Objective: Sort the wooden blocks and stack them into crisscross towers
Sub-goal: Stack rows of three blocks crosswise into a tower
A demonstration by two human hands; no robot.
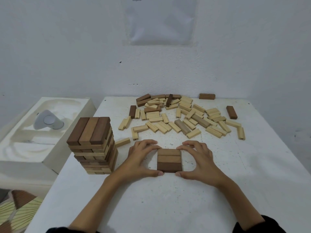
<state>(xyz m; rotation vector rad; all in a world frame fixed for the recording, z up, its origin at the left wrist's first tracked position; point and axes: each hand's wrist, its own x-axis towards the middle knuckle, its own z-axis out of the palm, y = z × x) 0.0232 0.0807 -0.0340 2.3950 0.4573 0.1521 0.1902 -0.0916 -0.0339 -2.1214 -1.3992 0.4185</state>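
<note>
Two hands work at the lower centre of the frame: the left hand [143, 158] and the right hand [200, 160] close narrowly from either side on one flat layer [169, 160] of three brown blocks lying side by side on the white tabletop [168, 199]. Curled fingers touch its far corners and the thumbs its near corners. Two of those blocks are mid-brown, and the one nearest the viewer is dark. Left of centre stands one crisscross tower [94, 145], its top layer three blocks: dark, mid-brown, dark. Its lower layers alternate direction, and their number is hard to count. One pale block [122, 142] lies just beside the tower's right side. Across the upper centre and right sprawls the loose pile [181, 115], mostly pale blocks, too overlapped to count. Two dark blocks lie apart from it, one at the far edge [207, 96] and one further right [231, 112]. At the left sits one white moulded tray [25, 148] holding one grey device [48, 122].
</note>
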